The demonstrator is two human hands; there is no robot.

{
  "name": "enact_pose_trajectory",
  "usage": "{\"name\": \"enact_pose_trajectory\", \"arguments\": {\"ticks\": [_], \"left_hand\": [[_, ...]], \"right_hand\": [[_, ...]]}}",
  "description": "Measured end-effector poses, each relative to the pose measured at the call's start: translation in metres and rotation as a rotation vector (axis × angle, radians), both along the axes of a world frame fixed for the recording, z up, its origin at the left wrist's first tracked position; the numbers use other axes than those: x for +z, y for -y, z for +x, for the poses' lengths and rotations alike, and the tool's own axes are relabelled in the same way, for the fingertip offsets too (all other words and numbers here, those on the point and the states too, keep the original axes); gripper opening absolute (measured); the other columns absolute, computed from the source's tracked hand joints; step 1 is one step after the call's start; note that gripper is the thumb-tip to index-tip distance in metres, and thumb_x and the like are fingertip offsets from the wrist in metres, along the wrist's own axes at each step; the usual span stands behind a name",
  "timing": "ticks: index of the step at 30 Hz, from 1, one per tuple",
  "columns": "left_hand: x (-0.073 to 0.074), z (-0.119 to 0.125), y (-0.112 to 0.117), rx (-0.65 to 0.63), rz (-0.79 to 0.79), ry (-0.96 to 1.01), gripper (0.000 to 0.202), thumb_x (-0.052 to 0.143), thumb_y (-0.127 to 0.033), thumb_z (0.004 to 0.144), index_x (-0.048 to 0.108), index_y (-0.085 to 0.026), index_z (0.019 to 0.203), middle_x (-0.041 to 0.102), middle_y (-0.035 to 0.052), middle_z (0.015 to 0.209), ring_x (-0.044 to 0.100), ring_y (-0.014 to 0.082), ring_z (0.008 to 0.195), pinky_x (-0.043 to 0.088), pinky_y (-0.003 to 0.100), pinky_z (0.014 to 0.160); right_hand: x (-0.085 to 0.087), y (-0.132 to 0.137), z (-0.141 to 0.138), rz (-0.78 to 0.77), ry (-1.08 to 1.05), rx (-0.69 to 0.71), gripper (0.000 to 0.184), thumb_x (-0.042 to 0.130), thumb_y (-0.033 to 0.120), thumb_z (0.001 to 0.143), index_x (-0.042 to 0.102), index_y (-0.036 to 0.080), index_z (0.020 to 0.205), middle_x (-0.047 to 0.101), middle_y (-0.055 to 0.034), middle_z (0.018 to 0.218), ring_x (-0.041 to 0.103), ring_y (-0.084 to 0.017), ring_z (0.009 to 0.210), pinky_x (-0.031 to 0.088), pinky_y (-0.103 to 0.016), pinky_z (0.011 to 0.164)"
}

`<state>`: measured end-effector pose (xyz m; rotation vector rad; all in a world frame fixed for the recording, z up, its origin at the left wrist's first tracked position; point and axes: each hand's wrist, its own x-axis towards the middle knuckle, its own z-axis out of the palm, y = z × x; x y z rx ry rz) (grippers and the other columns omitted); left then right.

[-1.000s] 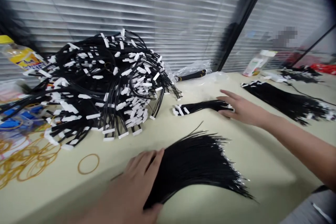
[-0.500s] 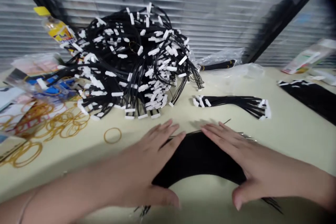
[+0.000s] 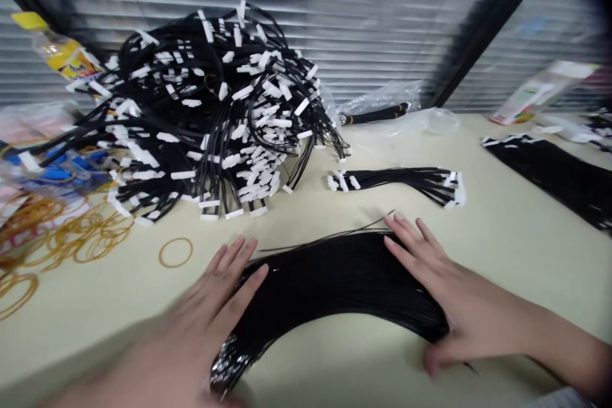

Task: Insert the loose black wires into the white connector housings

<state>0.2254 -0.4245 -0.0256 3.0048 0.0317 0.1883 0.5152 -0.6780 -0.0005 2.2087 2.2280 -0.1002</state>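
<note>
"while both hands lie spread on that bundle of thin black wires (image 3: pixel 335 287), which way does it run?"

"it bows in a long arc across the near side of the pale table (image 3: pixel 526 280), from its silvery ends (image 3: pixel 227 360) at near left, up through the middle, and down toward near right."

"and the hands?"

"the left hand (image 3: pixel 201 312) is at the arc's left stretch, fingers fanned, just beside those silvery ends. the right hand (image 3: pixel 459 306) covers the right stretch, fingers fanned too, thumb down at the inner edge. they are well apart, and neither pinches anything."

"which hand is nearer the ends?"

"the left, for the ends that show. the other end goes under the right hand, so i cannot tell how it finishes."

"what lies beyond them?"

"a heaped tangle of black wires with white connectors (image 3: pixel 205 121) at far left, a thin bundle (image 3: pixel 392 183) lying crosswise past the arc, and a lone rubber band (image 3: pixel 175 252) beyond the left hand."
</note>
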Motion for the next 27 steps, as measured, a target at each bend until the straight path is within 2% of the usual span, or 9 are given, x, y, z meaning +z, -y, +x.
{"name": "enact_pose_trajectory", "arguments": {"ticks": [5, 10, 13, 17, 19, 21, 23, 25, 27], "left_hand": [[-0.012, -0.002, -0.01, 0.039, -0.146, -0.059, 0.114, 0.066, -0.052, 0.059, 0.0, -0.019, 0.146, 0.01, 0.0104, 0.149, 0.02, 0.0357, 0.135, 0.032, 0.045, 0.108], [-0.013, 0.003, -0.011, -0.003, -0.197, -0.075, 0.106, 0.065, -0.049, 0.064, 0.005, -0.021, 0.146, 0.017, 0.0087, 0.147, 0.025, 0.0322, 0.134, 0.034, 0.042, 0.109], [-0.013, 0.006, -0.011, -0.041, -0.183, -0.082, 0.106, 0.065, -0.048, 0.065, 0.002, -0.022, 0.146, 0.015, 0.0082, 0.148, 0.026, 0.0317, 0.134, 0.037, 0.041, 0.106], [-0.008, 0.004, -0.018, -0.036, -0.293, -0.097, 0.098, 0.064, -0.045, 0.067, 0.008, -0.027, 0.145, 0.014, 0.0045, 0.148, 0.023, 0.0309, 0.135, 0.031, 0.04, 0.111], [0.0, 0.004, -0.025, -0.037, -0.348, -0.092, 0.093, 0.065, -0.043, 0.068, 0.014, -0.03, 0.144, 0.016, 0.0026, 0.148, 0.021, 0.0306, 0.136, 0.027, 0.041, 0.112], [0.012, 0.009, -0.032, -0.07, -0.385, -0.103, 0.093, 0.068, -0.045, 0.066, 0.019, -0.031, 0.143, 0.016, 0.0029, 0.148, 0.019, 0.031, 0.136, 0.024, 0.043, 0.113], [0.023, 0.021, -0.038, -0.112, -0.396, -0.078, 0.101, 0.072, -0.05, 0.061, 0.017, -0.032, 0.143, 0.012, 0.0047, 0.149, 0.018, 0.0322, 0.137, 0.024, 0.045, 0.112], [0.029, 0.036, -0.043, -0.141, -0.392, -0.064, 0.112, 0.073, -0.059, 0.054, 0.009, -0.035, 0.144, 0.006, 0.0058, 0.15, 0.017, 0.0335, 0.136, 0.027, 0.048, 0.109], [0.028, 0.051, -0.048, -0.121, -0.418, -0.073, 0.119, 0.072, -0.065, 0.05, 0.003, -0.038, 0.143, 0.004, 0.0061, 0.15, 0.018, 0.0335, 0.136, 0.028, 0.051, 0.107]], "right_hand": [[-0.005, 0.0, 0.006, 0.04, 0.02, 0.025, 0.123, 0.045, 0.083, 0.059, 0.0, 0.01, 0.146, -0.004, -0.0224, 0.147, 0.001, -0.04, 0.135, 0.017, -0.064, 0.102], [-0.01, -0.004, 0.01, 0.051, -0.007, 0.06, 0.115, 0.045, 0.079, 0.064, 0.002, 0.009, 0.146, 0.003, -0.0185, 0.148, 0.006, -0.032, 0.138, 0.02, -0.054, 0.108], [-0.009, -0.004, 0.009, 0.015, -0.025, 0.069, 0.112, 0.046, 0.077, 0.067, 0.002, 0.012, 0.146, 0.006, -0.0153, 0.149, 0.007, -0.03, 0.138, 0.014, -0.053, 0.111], [0.005, -0.007, 0.011, 0.025, -0.067, 0.017, 0.114, 0.044, 0.079, 0.065, -0.001, 0.014, 0.146, 0.007, -0.016, 0.149, 0.007, -0.034, 0.137, 0.0, -0.059, 0.108], [0.016, -0.019, 0.018, 0.131, -0.041, -0.099, 0.093, 0.046, 0.067, 0.076, 0.007, 0.019, 0.145, 0.018, -0.0139, 0.147, 0.016, -0.031, 0.136, 0.001, -0.059, 0.109], [0.024, -0.039, 0.033, 0.248, 0.011, -0.226, 0.059, 0.047, 0.048, 0.085, 0.032, 0.024, 0.137, 0.037, -0.0101, 0.137, 0.033, -0.025, 0.129, 0.01, -0.055, 0.11], [0.025, -0.063, 0.055, 0.331, -0.012, -0.233, 0.035, 0.047, 0.04, 0.086, 0.054, 0.021, 0.115, 0.048, -0.0102, 0.123, 0.045, -0.023, 0.117, 0.022, -0.052, 0.106], [0.019, -0.085, 0.079, 0.333, -0.022, -0.219, 0.03, 0.052, 0.036, 0.083, 0.059, 0.018, 0.106, 0.05, -0.0118, 0.116, 0.046, -0.025, 0.113, 0.03, -0.051, 0.099], [0.011, -0.101, 0.097, 0.291, -0.049, -0.171, 0.017, 0.053, 0.029, 0.082, 0.063, 0.017, 0.09, 0.053, -0.0103, 0.111, 0.051, -0.022, 0.106, 0.037, -0.045, 0.093]]}}
